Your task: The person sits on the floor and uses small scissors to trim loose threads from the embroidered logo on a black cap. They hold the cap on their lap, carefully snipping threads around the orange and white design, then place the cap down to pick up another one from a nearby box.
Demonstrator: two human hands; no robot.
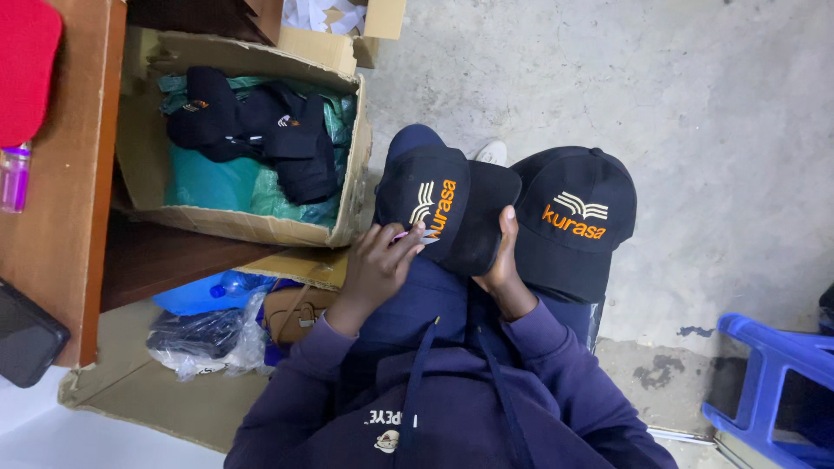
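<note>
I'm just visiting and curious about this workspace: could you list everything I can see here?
cap in hands: one, black with orange and white stitching, on the lap
second cap: one, black, same stitching, on the knee beside it
cardboard box: one, brown, open, on the floor
caps in box: several, black, on teal plastic
wooden table: one, brown, far side of the box
purple bottle: one, on the table
phone: one, black, table edge
blue plastic stool: one, opposite edge
left hand: holds a small pink tool at the cap's stitching
right hand: grips the cap's brim
</note>
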